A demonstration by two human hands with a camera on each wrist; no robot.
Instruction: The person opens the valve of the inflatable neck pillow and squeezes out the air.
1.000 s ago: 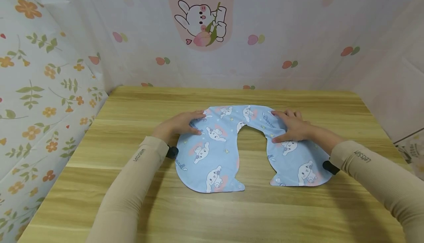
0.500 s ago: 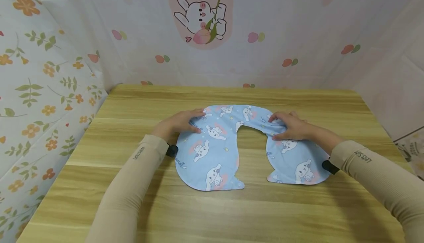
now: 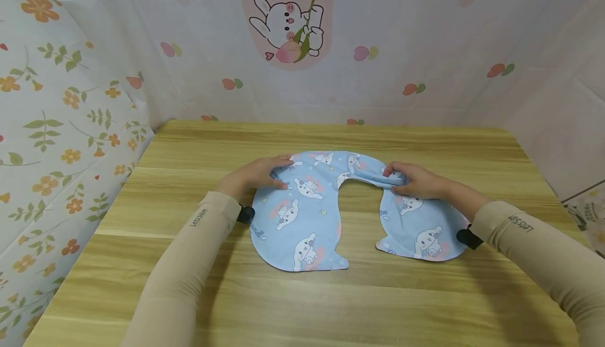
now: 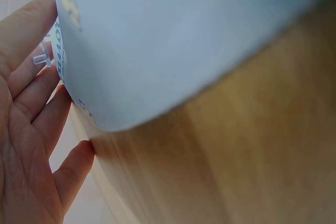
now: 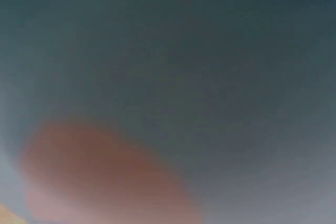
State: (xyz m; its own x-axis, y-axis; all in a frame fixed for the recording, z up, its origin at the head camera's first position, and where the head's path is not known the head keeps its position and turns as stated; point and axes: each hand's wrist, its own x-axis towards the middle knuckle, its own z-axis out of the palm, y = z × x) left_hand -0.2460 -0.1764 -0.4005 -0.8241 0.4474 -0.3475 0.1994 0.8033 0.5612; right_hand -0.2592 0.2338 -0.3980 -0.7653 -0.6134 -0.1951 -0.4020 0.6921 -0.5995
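Observation:
A flat, U-shaped light blue neck pillow point(image 3: 286, 239) with a white cartoon puppy print lies on the wooden table, its two ends toward me. My left hand point(image 3: 255, 175) rests on its upper left edge, fingers spread. In the left wrist view a small clear plastic valve point(image 4: 42, 56) shows between the fingers point(image 4: 44, 90) and the pillow edge. My right hand point(image 3: 418, 180) pinches a gathered fold of the pillow's right arm between thumb and fingers. The right wrist view is mostly dark, blurred fabric point(image 5: 173, 72) with part of a finger point(image 5: 100, 171).
The wooden table point(image 3: 302, 310) spreads around the pillow. A white printed cloth point(image 3: 198, 32) hangs behind it, and a flowered cloth point(image 3: 61, 142) hangs along the left side. Black wrist cameras point(image 3: 246, 214) sit under both sleeves.
The right hand's thumb and fingers have drawn closer together, bunching the fabric. The pillow's right end has shifted slightly left and away from me. The left hand has stayed in place.

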